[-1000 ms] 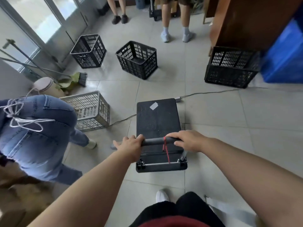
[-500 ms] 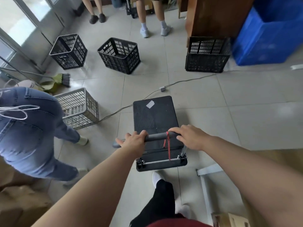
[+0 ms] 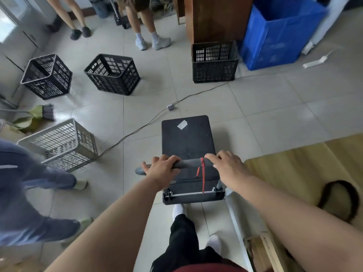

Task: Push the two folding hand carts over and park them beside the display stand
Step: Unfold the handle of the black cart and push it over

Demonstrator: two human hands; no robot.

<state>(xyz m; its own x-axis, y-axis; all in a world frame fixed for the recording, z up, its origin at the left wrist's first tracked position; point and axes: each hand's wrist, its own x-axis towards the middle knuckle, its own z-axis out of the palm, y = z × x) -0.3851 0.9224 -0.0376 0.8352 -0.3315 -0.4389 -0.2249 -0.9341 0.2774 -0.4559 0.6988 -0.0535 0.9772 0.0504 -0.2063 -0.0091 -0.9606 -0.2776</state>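
I have both hands on the hand cart (image 3: 186,138): my left hand (image 3: 162,169) is curled round the left end of its handle (image 3: 193,163), my right hand (image 3: 227,167) is wrapped over the right end beside a red tie (image 3: 203,173). The cart stands on the tiled floor (image 3: 275,107) straight before me, with a grey crate (image 3: 60,144) well to its left, a cable (image 3: 137,130) just ahead of it and a wooden board (image 3: 294,167) just to its right.

A: What sort of place?
B: Stockroom or back rm, prob. Tiled floor (image 3: 275,107), black plastic crates (image 3: 113,74) standing about, a grey crate (image 3: 60,144), big blue bin (image 3: 279,34), folding hand cart (image 3: 186,138).
A: Anything else?
B: Broom (image 3: 47,111) lying on the floor, cable (image 3: 137,130) running loose across the tiles.
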